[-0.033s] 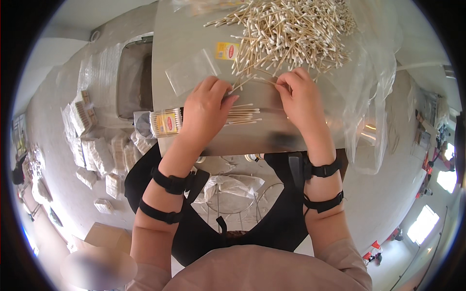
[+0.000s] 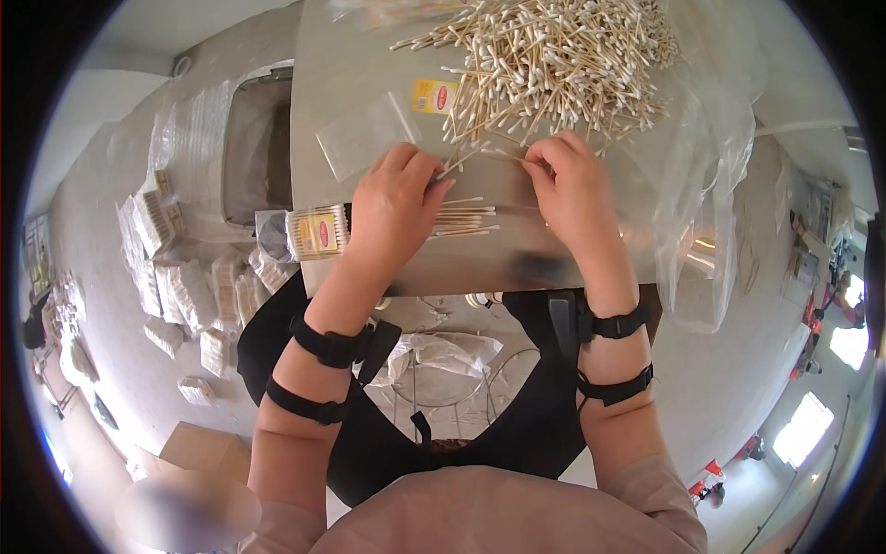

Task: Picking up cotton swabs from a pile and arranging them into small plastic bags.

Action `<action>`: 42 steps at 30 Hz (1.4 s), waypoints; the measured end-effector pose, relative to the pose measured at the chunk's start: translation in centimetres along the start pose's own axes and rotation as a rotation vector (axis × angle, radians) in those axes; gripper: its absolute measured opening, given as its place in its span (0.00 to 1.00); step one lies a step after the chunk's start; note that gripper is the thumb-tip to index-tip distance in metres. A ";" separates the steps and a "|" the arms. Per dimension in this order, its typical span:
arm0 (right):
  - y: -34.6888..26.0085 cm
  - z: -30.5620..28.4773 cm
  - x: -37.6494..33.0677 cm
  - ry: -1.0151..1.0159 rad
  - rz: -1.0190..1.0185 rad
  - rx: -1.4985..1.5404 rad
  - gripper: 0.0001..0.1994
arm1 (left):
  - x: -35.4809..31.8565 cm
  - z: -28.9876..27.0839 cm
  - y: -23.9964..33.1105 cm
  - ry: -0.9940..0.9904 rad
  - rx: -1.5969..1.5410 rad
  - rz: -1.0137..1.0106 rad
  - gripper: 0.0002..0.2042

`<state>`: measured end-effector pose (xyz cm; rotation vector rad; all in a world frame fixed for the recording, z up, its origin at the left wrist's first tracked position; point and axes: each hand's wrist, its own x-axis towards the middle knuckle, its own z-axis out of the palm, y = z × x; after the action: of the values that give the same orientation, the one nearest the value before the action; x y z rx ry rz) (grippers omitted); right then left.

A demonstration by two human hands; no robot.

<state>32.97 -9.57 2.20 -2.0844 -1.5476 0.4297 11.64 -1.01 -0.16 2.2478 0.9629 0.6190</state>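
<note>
A big heap of wooden cotton swabs (image 2: 563, 65) covers the far right of the metal table. At its near edge, my right hand (image 2: 570, 189) pinches a cotton swab (image 2: 506, 154) between thumb and fingertips. To its left, my left hand (image 2: 392, 198) is closed with its fingertips on another cotton swab (image 2: 459, 164); the palm side is hidden. Several swabs (image 2: 466, 218) lie in a row just right of the left wrist, partly covered by it. A clear bag of swabs with a yellow label (image 2: 317, 233) sits left of that wrist.
A flat clear bag (image 2: 365, 138) and a yellow card (image 2: 433, 96) lie beyond my left hand. Clear plastic sheeting (image 2: 706, 185) hangs over the table's right side. Left of the table stand a grey bin (image 2: 238, 152) and several filled packs (image 2: 189, 295) on the floor.
</note>
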 end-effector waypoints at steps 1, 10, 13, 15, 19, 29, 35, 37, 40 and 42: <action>-0.5 -0.1 -0.1 -0.036 -0.018 0.002 0.03 | 0.0 0.3 -0.1 0.046 0.040 0.023 0.04; -1.9 1.7 -1.1 -0.163 -0.097 0.017 0.05 | -0.3 -1.1 -0.5 -0.051 0.025 -0.057 0.03; 0.0 0.5 -0.6 -0.082 0.019 0.029 0.06 | -0.5 -1.4 -0.7 -0.133 0.005 -0.058 0.03; 0.6 -0.1 -0.6 -0.077 0.082 0.004 0.05 | -0.5 -1.9 -1.0 -0.154 -0.007 -0.003 0.04; 0.1 0.1 -0.7 -0.144 0.077 -0.097 0.04 | -0.3 -1.6 -0.8 -0.129 -0.123 -0.040 0.06; -2.5 2.6 -1.0 -0.210 -0.154 -0.005 0.03 | 0.6 1.2 -0.2 0.072 0.044 -0.108 0.05; -1.8 1.3 -0.6 -0.209 -0.058 0.047 0.04 | 0.4 0.6 -0.1 0.039 0.018 -0.157 0.03; -1.8 1.7 -0.8 -0.246 -0.076 0.015 0.04 | 0.1 0.1 -0.6 0.006 0.034 -0.145 0.03; -1.8 1.6 -1.0 -0.287 -0.106 0.010 0.05 | 0.0 -1.0 -1.0 -0.063 0.036 -0.064 0.03; -1.8 1.8 -1.0 -0.292 -0.118 0.046 0.05 | -0.3 -1.6 -1.1 -0.092 0.035 -0.055 0.03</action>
<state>30.28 -9.76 1.72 -1.9488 -1.7951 0.7454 9.95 -0.08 0.19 2.2515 0.9927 0.4738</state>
